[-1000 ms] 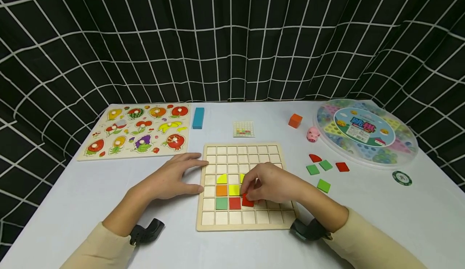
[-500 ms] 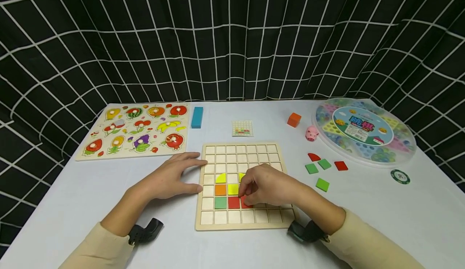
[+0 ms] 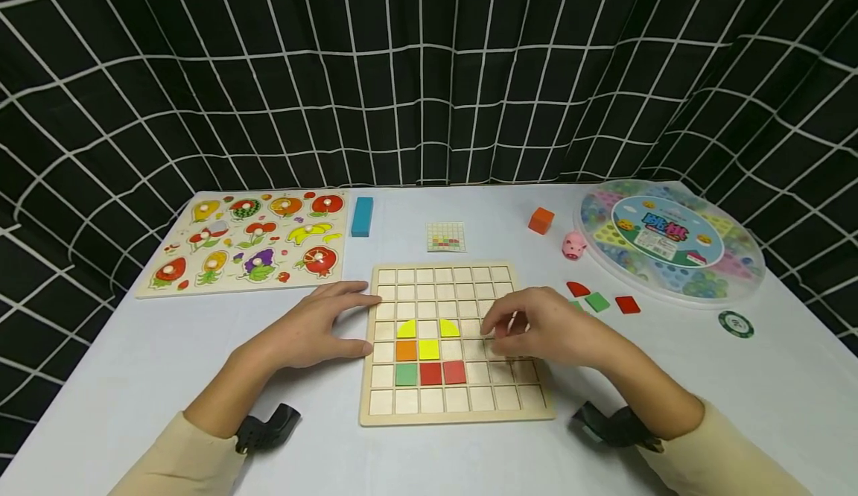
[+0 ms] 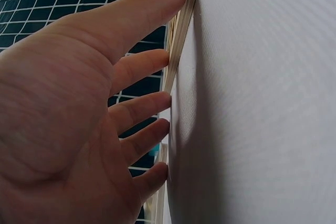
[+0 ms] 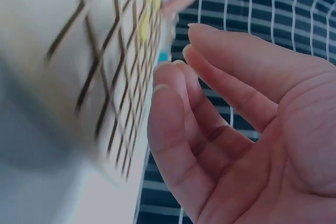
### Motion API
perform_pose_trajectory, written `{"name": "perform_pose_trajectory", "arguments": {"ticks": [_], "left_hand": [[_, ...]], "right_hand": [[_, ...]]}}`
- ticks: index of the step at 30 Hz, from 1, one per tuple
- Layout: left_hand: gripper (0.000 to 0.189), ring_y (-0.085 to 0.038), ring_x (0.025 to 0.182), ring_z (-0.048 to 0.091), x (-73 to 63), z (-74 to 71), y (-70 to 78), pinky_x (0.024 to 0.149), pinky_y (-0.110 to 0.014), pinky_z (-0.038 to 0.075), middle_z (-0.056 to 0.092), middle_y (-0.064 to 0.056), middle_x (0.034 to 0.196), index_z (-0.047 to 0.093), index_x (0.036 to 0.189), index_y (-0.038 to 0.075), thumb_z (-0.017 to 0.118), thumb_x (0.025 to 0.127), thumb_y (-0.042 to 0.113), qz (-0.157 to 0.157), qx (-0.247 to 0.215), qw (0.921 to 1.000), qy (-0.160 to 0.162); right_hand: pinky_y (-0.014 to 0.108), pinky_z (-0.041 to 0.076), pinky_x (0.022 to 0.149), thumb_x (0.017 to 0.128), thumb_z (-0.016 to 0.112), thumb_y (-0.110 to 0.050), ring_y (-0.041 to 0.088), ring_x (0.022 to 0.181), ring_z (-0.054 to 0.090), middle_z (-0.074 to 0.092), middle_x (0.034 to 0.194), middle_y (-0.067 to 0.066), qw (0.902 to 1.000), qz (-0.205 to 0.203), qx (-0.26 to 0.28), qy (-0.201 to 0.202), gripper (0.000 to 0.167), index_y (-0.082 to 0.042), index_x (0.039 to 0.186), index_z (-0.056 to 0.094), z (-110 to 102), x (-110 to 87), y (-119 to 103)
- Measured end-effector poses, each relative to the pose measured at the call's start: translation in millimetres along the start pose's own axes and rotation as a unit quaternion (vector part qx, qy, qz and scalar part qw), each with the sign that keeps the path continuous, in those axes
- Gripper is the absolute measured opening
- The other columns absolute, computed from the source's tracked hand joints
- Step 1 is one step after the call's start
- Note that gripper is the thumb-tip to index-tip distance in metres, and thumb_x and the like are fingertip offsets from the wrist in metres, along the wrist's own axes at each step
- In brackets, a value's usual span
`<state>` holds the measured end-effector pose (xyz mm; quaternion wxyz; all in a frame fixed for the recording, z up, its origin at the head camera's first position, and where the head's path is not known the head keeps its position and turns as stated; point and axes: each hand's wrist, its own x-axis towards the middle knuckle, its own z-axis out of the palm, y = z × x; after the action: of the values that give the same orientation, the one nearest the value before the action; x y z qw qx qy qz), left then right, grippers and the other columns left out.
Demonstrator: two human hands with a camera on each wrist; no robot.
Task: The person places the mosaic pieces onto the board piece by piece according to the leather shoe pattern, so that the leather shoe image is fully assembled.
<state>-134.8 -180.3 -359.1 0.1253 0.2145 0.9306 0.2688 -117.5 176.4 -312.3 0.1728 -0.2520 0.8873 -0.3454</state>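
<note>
A wooden grid board (image 3: 429,418) lies in the middle of the table. In its cells sit an orange square tile (image 3: 405,350), a yellow square tile (image 3: 429,349), a green square tile (image 3: 405,374), two red square tiles (image 3: 454,372) side by side, and two yellow quarter-round tiles (image 3: 450,328). Fingertips of my left hand (image 3: 320,326) touch the board's left edge, fingers spread; the left wrist view shows thumb and index against the rim. Over the board's right part hovers my right hand (image 3: 543,328), fingers loosely bent. Nothing shows between them in the right wrist view.
Right of the board lie loose red tiles (image 3: 628,304) and green tiles (image 3: 597,301), some hidden by the right hand. A pattern card (image 3: 445,237), blue block (image 3: 362,217), fruit puzzle (image 3: 244,243), orange cube (image 3: 541,220), toy pig (image 3: 573,246), round game box (image 3: 670,243) and chip (image 3: 736,324) surround it.
My right hand has set a red tile flat in the cell right of the other red one, let go, and moved right. The left hand stays at the board's edge.
</note>
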Motion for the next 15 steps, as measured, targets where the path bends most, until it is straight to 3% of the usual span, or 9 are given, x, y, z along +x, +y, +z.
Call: {"name": "perform_pose_trajectory", "arguments": {"ticks": [5,11,15], "left_hand": [[0.07,-0.04,0.153,0.031,-0.8,-1.4,0.7,0.118,-0.068,0.031,0.041,-0.01,0.163,0.057,0.148,0.025,0.081,0.085,0.045,0.001,0.003,1.0,-0.003],[0.07,-0.04,0.152,0.031,-2.2,-2.8,-0.4,0.117,-0.068,0.032,0.041,-0.01,0.163,0.058,0.148,0.025,0.081,0.085,0.045,0.0,0.002,1.0,0.0],[0.07,-0.04,0.153,0.031,-1.2,-0.7,-0.9,0.117,-0.068,0.032,0.041,-0.01,0.163,0.058,0.148,0.025,0.081,0.085,0.046,0.006,-0.004,1.0,0.0]], "right_hand": [[0.024,0.052,0.063,0.086,0.082,-0.012,0.013,0.077,0.061,0.068,0.087,-0.004,0.9988,0.024,-0.012,0.041,0.016,-0.015,0.102,0.078,-18.1,-26.1,18.0],[0.024,0.052,0.063,0.088,0.08,-0.016,0.008,0.077,0.061,0.071,0.091,-0.006,0.9991,0.024,-0.003,0.034,0.018,-0.016,0.106,0.077,-23.6,-45.7,30.5],[0.023,0.05,0.062,0.087,0.082,-0.017,0.006,0.077,0.059,0.07,0.09,-0.009,0.9974,0.036,-0.035,0.052,0.018,-0.018,0.104,0.077,-27.2,-54.7,39.0]]}}
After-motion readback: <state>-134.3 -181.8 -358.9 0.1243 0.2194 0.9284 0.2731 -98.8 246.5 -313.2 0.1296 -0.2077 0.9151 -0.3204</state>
